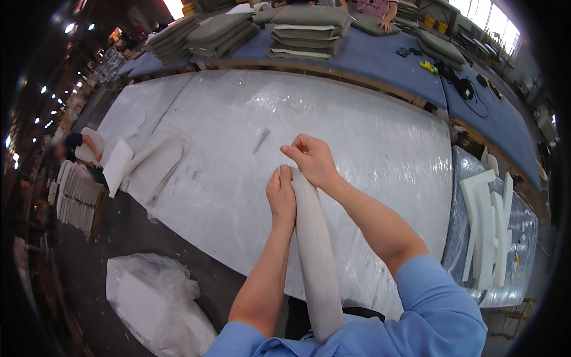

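Note:
A pale grey fabric-covered cushion [315,256] stands on its narrow edge, running from my body out over the table. A seam line shows along its upward edge. My left hand [282,193] grips its far end from the left side, thumb pointing up. Just beyond that end, my right hand [312,160] is closed in a pinch, its wrist passing over the cushion's corner. Whatever the right fingers hold, if anything, is too small or hidden to make out. Beneath both hands lies the work table [226,166], covered in shiny plastic film.
Folded pale fabric [157,166] and a white foam piece [119,165] lie at the table's left end, near another person. White foam strips [488,232] rest on the right. A plastic bag [151,297] sits lower left. Cushion stacks [309,30] stand on a far blue table [380,59].

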`<state>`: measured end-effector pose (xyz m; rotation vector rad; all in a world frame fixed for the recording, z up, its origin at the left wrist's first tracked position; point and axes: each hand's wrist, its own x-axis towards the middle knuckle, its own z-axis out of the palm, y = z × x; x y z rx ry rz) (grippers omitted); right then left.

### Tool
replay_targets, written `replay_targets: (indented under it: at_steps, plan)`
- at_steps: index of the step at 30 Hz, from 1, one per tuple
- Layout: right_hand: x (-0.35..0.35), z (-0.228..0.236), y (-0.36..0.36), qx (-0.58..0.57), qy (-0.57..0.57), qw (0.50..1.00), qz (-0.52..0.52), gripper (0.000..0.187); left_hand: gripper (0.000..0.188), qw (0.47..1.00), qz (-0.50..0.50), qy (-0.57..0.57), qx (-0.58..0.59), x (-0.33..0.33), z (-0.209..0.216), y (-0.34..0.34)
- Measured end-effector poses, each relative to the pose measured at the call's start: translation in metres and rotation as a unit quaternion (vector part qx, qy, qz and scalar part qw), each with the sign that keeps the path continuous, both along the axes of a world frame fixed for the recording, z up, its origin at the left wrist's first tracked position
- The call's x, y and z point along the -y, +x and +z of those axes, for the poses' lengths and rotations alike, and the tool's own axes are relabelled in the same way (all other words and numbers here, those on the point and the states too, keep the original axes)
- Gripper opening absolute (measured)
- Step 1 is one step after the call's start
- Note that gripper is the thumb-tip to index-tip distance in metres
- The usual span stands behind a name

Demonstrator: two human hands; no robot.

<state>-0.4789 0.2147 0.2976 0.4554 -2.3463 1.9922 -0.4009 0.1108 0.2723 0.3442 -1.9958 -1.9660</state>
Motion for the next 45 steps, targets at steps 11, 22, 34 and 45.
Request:
replay_targets:
  at_steps: [11,22,34,45]
  plan:
    - [0.005,-0.002,-0.016,0.045,0.054,0.997,0.025,0.036,0.041,0.996,-0.04,0.083,0.012,0.004,-0.004,-0.002]
    - [-0.058,-0.039,0.038,0.077,-0.164,0.979,0.096,0.022,0.038,0.953,-0.275,0.126,0.026,0.043,0.008,0.006]
    - [-0.044,-0.038,0.052,-0.149,-0.117,0.981,0.043,0.018,0.024,0.969,-0.155,-0.129,-0.141,0.041,0.011,0.013]
    - [-0.028,-0.036,0.037,-0.17,-0.083,0.982,-0.009,0.014,0.032,0.999,-0.023,-0.023,-0.04,0.008,-0.004,0.007]
